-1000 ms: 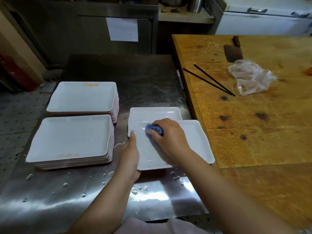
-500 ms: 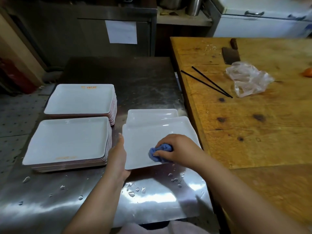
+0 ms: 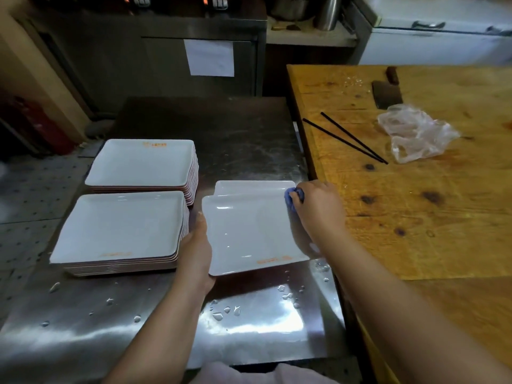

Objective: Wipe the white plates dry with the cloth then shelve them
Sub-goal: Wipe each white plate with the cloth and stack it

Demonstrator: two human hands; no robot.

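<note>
Right hand [image 3: 318, 207] grips blue cloth [image 3: 293, 197], pressing it on top plate [image 3: 249, 231] at plate's 1 o'clock corner. Left hand [image 3: 196, 250] clasps same plate's 9 o'clock edge. Second plate [image 3: 249, 186] lies beneath, peeking out at 12. Two plate stacks [image 3: 122, 225] sit at 9 o'clock on wet steel counter [image 3: 249, 322]. Chopsticks [image 3: 346, 138], plastic bag [image 3: 415, 133] on wooden table [image 3: 429, 217] at 2 o'clock.

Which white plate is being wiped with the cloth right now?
The top plate of the right-hand pair, gripped by the left hand; the right hand presses the blue cloth on it.
</note>
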